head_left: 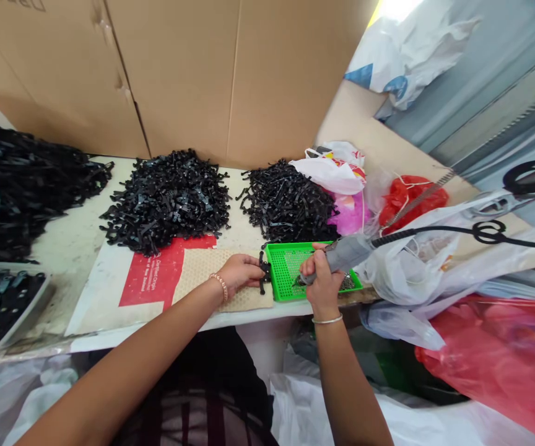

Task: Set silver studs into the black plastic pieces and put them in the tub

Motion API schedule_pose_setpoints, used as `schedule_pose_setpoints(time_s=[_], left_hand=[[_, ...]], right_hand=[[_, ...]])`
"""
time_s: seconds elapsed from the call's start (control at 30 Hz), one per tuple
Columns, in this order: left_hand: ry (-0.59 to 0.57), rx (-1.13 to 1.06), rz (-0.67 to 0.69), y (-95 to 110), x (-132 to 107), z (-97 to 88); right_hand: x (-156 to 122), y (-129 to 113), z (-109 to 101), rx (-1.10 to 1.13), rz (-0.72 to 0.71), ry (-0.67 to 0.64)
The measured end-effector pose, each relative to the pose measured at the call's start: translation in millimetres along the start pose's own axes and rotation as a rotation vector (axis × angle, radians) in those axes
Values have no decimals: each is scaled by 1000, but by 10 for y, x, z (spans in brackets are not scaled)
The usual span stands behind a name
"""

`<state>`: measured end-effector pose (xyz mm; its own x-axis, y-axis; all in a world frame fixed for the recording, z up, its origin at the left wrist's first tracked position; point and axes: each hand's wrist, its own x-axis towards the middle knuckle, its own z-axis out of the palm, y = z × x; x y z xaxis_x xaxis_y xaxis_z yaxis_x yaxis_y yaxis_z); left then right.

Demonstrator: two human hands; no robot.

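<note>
My right hand (322, 275) is wrapped round a grey corded electric screwdriver (348, 251), its tip pointing down and left over a green perforated tray (275, 292). Small metal screws (348, 282) lie in the tray's right end. At the tray's left edge, my left hand (242, 272) pinches a small black slotted strip-like part (262, 279), held upright above a beige textured pad (207, 279). The fingertips partly cover that part. Behind the tray rises a heap of similar black parts (290, 201).
More black parts form a middle heap (172, 201) and a large left heap (17, 179). A white tub (39, 297) of strips stands front left. Cardboard (188, 74) walls the back. Plastic bags (402, 266) crowd the right, near the screwdriver's black cord (448, 229).
</note>
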<state>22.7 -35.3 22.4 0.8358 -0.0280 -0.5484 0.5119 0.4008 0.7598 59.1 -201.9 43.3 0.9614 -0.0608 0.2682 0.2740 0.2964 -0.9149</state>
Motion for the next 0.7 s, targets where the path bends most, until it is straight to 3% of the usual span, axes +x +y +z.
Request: schedule_pose_setpoints(time_s=[0.7], left_hand=[[-30,-18,10,-19,11,-22]], right_hand=[[39,54,-39,-39,16,-48]])
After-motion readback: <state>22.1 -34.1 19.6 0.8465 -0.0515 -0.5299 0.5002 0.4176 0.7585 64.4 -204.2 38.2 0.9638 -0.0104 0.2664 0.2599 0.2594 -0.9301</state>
